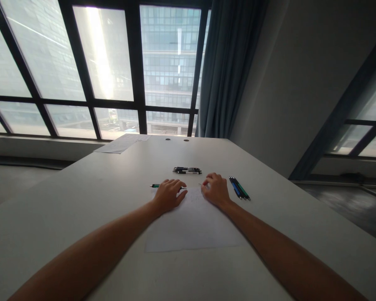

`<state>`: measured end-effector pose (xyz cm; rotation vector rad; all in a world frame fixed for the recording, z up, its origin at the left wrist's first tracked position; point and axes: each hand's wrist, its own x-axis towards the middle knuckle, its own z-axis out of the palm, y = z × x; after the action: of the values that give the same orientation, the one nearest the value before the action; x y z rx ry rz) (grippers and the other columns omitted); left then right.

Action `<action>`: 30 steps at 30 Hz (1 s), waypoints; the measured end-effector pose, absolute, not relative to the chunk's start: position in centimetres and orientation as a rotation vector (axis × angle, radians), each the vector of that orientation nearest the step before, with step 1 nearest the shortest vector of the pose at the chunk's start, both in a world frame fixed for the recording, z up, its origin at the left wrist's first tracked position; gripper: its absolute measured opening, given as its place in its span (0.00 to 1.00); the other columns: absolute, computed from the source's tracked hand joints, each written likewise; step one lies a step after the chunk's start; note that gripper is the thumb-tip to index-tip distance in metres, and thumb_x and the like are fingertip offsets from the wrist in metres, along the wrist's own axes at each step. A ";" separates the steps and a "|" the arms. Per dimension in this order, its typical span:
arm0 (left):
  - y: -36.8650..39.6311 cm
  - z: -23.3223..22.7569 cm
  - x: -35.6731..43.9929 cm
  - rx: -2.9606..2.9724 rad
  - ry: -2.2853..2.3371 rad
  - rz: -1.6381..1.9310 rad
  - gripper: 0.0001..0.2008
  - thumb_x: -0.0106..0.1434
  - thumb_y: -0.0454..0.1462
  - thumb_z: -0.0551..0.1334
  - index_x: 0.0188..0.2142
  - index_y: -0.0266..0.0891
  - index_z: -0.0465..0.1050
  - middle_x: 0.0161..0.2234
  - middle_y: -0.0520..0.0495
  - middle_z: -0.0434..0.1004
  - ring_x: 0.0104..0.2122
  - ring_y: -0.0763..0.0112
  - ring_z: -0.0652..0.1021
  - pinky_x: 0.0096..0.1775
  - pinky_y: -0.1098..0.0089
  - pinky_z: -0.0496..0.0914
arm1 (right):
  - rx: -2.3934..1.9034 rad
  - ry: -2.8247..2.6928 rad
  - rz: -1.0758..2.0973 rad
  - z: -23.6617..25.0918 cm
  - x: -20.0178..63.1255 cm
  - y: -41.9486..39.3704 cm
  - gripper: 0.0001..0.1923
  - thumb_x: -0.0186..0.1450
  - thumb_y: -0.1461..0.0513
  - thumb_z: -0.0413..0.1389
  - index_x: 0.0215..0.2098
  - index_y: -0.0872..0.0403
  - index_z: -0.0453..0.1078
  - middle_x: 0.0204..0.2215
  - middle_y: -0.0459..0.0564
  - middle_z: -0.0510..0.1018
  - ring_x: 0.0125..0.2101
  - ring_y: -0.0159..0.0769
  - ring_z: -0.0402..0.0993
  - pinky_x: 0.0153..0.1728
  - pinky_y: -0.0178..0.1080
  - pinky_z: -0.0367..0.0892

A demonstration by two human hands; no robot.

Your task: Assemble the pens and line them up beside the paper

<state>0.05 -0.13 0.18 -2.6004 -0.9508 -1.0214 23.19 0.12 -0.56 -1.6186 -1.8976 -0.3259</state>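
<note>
My left hand (169, 195) is curled over a green pen (155, 186) near the top edge of a white sheet of paper (191, 234). One end of the pen sticks out left of the hand, and a thin dark tip shows between thumb and forefinger; the middle is hidden under the palm. To the right, my right hand (216, 190) has its fingertips pinched together over the same sheet. A small pale sliver (200, 184) shows at those fingertips, too small to name. Faint marks are on the paper between the hands.
Several black-and-white pens (187, 170) lie in a bunch beyond the hands. Right of my right hand are several blue and green pens (240, 188). More paper (120, 144) lies at the white table's (119, 259) far left corner. Windows and a curtain (228, 71) stand behind.
</note>
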 end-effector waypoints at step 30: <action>0.3 -0.1 0.0 -2.616 -0.975 -1.070 0.08 0.68 0.39 0.57 0.37 0.40 0.73 0.31 0.48 0.80 0.31 0.67 0.78 0.37 0.66 0.68 | -1.020 -1.976 -0.179 0.3 20.4 -2.0 0.05 0.66 0.65 0.52 0.32 0.53 0.68 0.33 0.50 0.76 0.37 0.40 0.70 0.41 0.43 0.60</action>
<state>-0.01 0.27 -0.10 -2.6160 -0.9751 -1.0701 20.42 -1.99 0.33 -1.0203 -1.9762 -0.1787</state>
